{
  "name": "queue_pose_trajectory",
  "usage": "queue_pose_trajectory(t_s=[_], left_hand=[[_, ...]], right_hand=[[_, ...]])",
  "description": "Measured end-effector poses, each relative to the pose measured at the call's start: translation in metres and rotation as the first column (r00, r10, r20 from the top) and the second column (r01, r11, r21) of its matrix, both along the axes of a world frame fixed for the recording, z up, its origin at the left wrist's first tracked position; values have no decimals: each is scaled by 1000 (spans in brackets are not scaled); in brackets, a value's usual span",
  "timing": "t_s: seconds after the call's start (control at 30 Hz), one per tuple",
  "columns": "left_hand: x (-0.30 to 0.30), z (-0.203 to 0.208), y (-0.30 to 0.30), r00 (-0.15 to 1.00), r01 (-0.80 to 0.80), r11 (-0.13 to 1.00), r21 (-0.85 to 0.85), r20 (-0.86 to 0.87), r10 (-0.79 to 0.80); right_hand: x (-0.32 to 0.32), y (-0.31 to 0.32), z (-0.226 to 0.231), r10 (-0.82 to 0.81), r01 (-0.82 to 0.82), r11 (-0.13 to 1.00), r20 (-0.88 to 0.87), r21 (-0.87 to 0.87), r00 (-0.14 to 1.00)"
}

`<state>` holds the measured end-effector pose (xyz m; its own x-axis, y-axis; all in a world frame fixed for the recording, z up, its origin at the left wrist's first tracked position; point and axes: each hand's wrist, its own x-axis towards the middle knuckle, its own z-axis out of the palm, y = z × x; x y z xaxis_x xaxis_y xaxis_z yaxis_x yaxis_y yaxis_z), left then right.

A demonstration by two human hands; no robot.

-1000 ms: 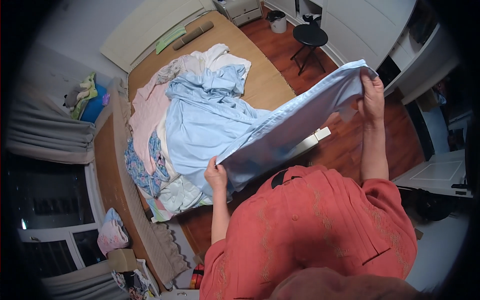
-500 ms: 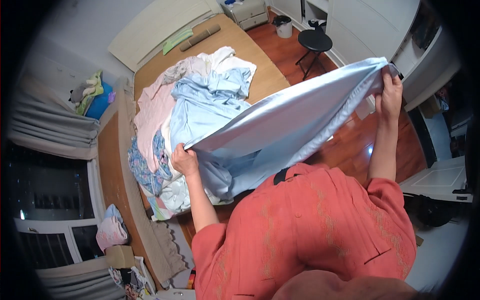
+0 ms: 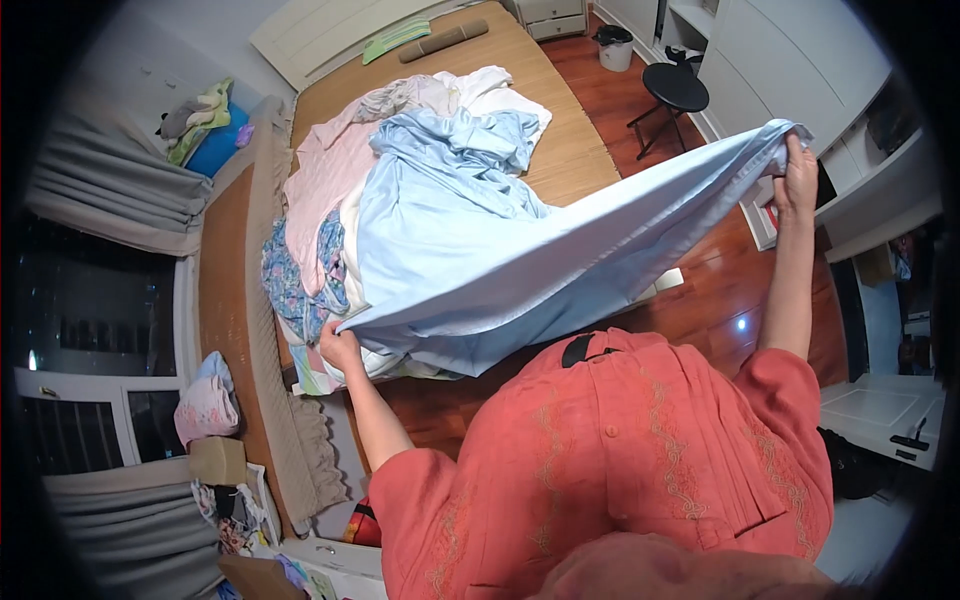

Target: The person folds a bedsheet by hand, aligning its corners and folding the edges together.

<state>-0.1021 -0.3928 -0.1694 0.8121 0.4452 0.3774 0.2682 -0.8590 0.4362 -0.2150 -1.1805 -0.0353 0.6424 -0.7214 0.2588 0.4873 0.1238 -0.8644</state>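
Note:
A light blue satiny sheet (image 3: 560,250) is stretched between my two hands, its near edge pulled in a slanting line. My left hand (image 3: 341,347) is closed on one corner, low by the bed's near left end. Raised farther out on the right, my right hand (image 3: 797,178) grips the other corner, with some cloth bunched over the fingers. The rest of the sheet runs back onto the bed and lies rumpled there. Beside and under it are a pink cloth (image 3: 330,160), a blue flowered cloth (image 3: 292,270) and white bedding (image 3: 492,90).
The wooden-topped bed (image 3: 575,150) has a rolled brown mat (image 3: 443,41) and a green cloth (image 3: 396,42) near its headboard. A black round stool (image 3: 676,88) and a white bin (image 3: 613,48) stand on the red floor at right. A window sill (image 3: 225,290) runs along the left.
My left hand has moved left and toward me, and my right hand slightly right. The sheet is spread wider and hangs lower between them. The view has shifted a little.

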Motion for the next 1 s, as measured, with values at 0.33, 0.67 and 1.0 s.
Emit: queue_pose_trajectory(t_s=[0.33, 0.67, 1.0], left_hand=[[-14, -40, -118, 832, 384, 679, -626, -84, -548], [-46, 52, -313, 459, 598, 154, -786, 180, -870], [-45, 68, -338, 496, 364, -420, -832, 554, -668]], right_hand=[[59, 152, 1, 307, -340, 938, -298, -68, 904], [68, 255, 27, 630, -675, 729, -271, -116, 728], [66, 271, 14, 660, -707, 705, -316, -54, 682]])
